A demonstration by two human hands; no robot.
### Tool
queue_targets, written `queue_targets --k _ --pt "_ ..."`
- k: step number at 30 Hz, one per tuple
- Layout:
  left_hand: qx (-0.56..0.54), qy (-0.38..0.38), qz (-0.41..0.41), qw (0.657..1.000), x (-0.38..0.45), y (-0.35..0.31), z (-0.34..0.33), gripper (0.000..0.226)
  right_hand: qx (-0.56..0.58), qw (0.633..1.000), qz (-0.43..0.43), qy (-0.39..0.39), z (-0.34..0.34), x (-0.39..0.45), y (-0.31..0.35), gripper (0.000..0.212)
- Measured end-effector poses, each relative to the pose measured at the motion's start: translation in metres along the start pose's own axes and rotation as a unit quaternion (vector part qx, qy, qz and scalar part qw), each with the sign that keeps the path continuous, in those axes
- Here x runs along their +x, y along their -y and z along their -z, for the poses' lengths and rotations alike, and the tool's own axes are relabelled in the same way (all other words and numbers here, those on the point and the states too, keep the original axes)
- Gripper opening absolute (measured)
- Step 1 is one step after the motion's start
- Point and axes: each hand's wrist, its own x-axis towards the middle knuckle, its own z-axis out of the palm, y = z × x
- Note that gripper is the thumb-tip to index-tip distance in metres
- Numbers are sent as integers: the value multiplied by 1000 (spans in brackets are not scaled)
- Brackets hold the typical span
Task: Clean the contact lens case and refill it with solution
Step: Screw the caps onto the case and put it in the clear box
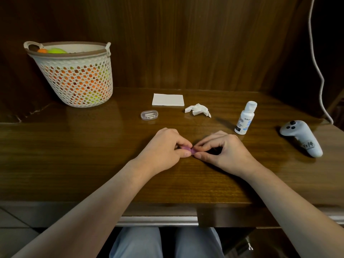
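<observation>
A: From the head view, your left hand (167, 146) and right hand (221, 148) meet at the near middle of the dark glossy wooden table (74, 164); both have their fingers curled round the small pink-purple plastic contact lens case (187, 151), which sits between your fingertips, low over the table; whether it touches the wood I cannot tell.

B: How are the hands holding it?

A: Your left thumb and fingers pinch its left end; your right thumb and forefinger pinch its right end; most of the case is hidden by your fingers, so I cannot tell whether its caps are on or off.

B: And the solution?

A: The small white plastic solution bottle with a blue and black label (245, 118) stands upright to the right of your hands and a little farther away, well apart from the case; its white cap is on.

B: What else is on the table?

A: A crumpled white tissue (198, 109) lies beyond your hands, left of the bottle; a flat folded white paper napkin (168, 99) lies just beyond it; a small clear oval plastic box (149, 115) sits left of the tissue; a cream perforated plastic basket (78, 79) holding orange and yellow-green balls stands at the far left; a pale grey handheld controller (302, 140) lies at the right edge; a white cord (316, 62) hangs down the dark wall at the far right.
</observation>
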Motion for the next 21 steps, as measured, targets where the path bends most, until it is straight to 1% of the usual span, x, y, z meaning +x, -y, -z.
queue_targets --k 4,8,15,18,21 --pt "19 -12 -17 1000 -1 2 -4 27 3 1000 4 -4 -1 0 -1 11" --pt "12 -19 -18 1000 -3 3 -5 24 -2 1000 9 -7 0 0 -1 10" --pt "-15 -25 25 999 -4 -10 1 20 -3 1000 18 -2 0 2 0 9" --pt "-16 -11 48 999 -2 -18 4 21 -3 1000 19 -2 -1 2 0 9" --pt "3 10 49 999 1 -26 7 22 -1 1000 17 -5 -1 3 -1 9"
